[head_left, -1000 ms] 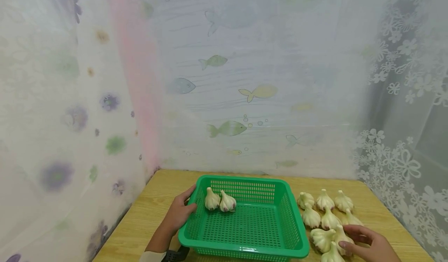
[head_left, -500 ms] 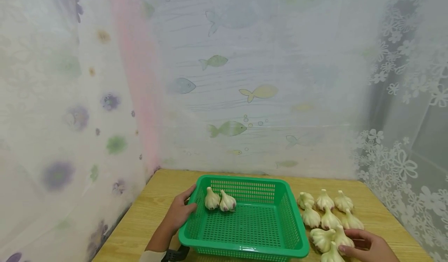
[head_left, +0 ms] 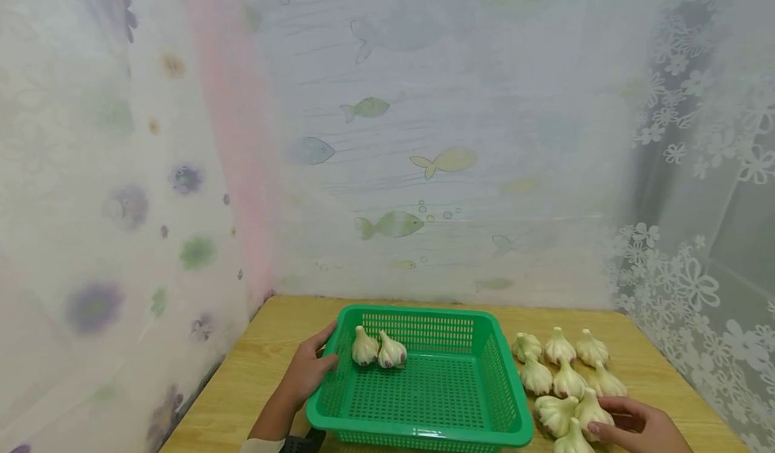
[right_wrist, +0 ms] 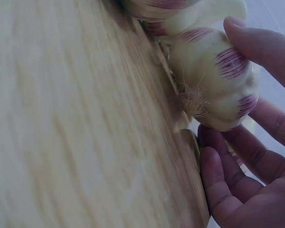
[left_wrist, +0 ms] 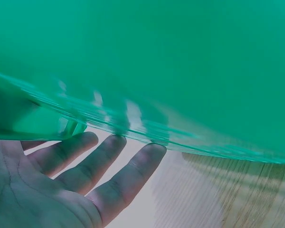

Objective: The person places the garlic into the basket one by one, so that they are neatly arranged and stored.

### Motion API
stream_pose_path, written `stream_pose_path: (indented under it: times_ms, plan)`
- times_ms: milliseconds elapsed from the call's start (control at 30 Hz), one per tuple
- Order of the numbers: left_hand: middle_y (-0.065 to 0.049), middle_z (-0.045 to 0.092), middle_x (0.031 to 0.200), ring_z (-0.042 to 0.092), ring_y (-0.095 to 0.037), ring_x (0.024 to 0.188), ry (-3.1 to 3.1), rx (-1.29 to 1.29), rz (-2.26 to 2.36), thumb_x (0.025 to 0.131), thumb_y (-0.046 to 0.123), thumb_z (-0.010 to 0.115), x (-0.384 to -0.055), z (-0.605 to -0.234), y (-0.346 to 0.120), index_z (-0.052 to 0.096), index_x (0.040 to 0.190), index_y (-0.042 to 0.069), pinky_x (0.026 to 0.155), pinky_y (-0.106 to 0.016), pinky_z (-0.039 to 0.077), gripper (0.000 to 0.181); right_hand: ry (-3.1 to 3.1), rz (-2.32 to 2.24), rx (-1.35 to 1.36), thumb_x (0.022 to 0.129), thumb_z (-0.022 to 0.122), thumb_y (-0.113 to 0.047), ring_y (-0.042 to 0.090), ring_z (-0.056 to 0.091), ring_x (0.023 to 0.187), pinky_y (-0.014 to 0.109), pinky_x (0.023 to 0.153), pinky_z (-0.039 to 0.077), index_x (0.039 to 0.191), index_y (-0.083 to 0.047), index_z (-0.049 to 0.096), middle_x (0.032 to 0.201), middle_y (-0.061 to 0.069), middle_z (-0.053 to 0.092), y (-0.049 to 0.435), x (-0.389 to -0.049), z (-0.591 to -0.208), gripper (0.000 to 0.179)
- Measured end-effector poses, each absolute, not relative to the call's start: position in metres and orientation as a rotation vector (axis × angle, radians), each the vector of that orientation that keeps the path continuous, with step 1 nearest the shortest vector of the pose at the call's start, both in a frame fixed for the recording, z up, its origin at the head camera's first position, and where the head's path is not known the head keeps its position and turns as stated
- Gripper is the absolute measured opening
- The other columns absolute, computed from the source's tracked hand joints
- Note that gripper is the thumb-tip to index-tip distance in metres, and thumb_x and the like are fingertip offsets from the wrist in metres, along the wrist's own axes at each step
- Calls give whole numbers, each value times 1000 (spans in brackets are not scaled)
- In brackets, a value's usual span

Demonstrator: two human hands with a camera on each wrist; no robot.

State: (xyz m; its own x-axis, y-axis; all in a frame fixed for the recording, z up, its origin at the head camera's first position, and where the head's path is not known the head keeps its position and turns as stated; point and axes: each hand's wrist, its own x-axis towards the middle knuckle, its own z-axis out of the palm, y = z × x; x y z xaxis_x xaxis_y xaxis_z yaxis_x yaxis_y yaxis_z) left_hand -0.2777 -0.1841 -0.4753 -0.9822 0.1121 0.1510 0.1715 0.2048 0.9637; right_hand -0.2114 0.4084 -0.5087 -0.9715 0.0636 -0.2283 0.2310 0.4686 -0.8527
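Note:
A green plastic basket [head_left: 420, 431] with slotted walls stands on the wooden table. My left hand [head_left: 305, 372] holds its left side, thumb over the rim; in the left wrist view the fingertips [left_wrist: 149, 154] touch the outer wall, and the thumb is hidden. Two garlic bulbs, a left one [head_left: 365, 347] and a right one [head_left: 392, 352], sit in the basket's far left corner. Right of the basket, my right hand [head_left: 644, 427] pinches a garlic bulb [right_wrist: 213, 78] between thumb and fingers. Its purple-streaked skin and dry roots show in the right wrist view, close to the tabletop.
Several more garlic bulbs [head_left: 568, 379] lie in rows behind and beside the pinched one, close together, near the basket's right wall. Patterned sheets [head_left: 448, 251] hang around the wooden table [head_left: 242, 372] on the left, back and right.
My right hand has shifted slightly at the same garlic bulb, and the bulb behind it shows more fully. My left hand and the basket hold their places; the head view has shifted slightly.

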Motion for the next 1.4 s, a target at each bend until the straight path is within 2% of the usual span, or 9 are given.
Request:
stream_pose_path:
  times_ms: [333, 600, 800, 1033, 1167, 1267, 1400]
  plan:
    - [-23, 33, 165, 53, -43, 136, -2431, -260, -1957, 86, 0, 55, -278, -475, -186, 31, 164, 10, 72, -39, 52, 82, 2546, -1551, 312, 93, 75, -41, 34, 71, 106, 47, 85, 59, 142, 10, 56, 129, 25, 68, 407, -210, -508, 73]
    - [-24, 33, 165, 52, -45, 137, -2439, -278, -1935, 87, 0, 55, -278, -474, -186, 30, 164, 9, 72, -38, 52, 81, 2635, -1477, 242, 94, 73, -43, 43, 68, 115, 45, 87, 59, 146, 9, 52, 141, 34, 58, 404, -207, -493, 76]
    - [-23, 34, 165, 51, -44, 139, -2427, -249, -1954, 85, 0, 56, -278, -476, -186, 32, 163, 10, 73, -38, 51, 83, 2781, -1391, 204, 89, 79, -44, 36, 70, 113, 36, 84, 60, 143, 6, 56, 138, 29, 62, 394, -204, -477, 78]
    - [-23, 33, 165, 52, -43, 137, -2420, -248, -1967, 86, -1, 56, -278, -478, -185, 32, 163, 10, 73, -38, 52, 82, 2952, -1221, 92, 86, 78, -52, 44, 64, 121, 37, 83, 60, 142, 1, 60, 140, 26, 61, 380, -203, -457, 78]
    - [-24, 33, 165, 52, -44, 137, -2422, -248, -1975, 86, -1, 56, -278, -477, -183, 32, 163, 9, 73, -38, 52, 82, 3048, -1134, 3, 85, 78, -54, 33, 69, 114, 29, 81, 59, 138, -6, 64, 136, 21, 65, 372, -204, -447, 73]
    - [-25, 34, 165, 52, -44, 137, -2422, -246, -1971, 85, -1, 56, -278, -477, -184, 32, 163, 10, 73, -38, 52, 82, 3107, -1125, -62, 85, 78, -55, 12, 70, 107, 24, 80, 58, 136, -11, 67, 134, 15, 67, 363, -207, -440, 68]
    - [-24, 34, 165, 52, -43, 137, -2410, -254, -1974, 85, 0, 56, -280, -476, -184, 33, 163, 10, 73, -38, 51, 82, 3181, -1181, -183, 87, 78, -52, -7, 64, 100, 22, 80, 58, 134, -16, 68, 132, 10, 68, 349, -213, -430, 60]
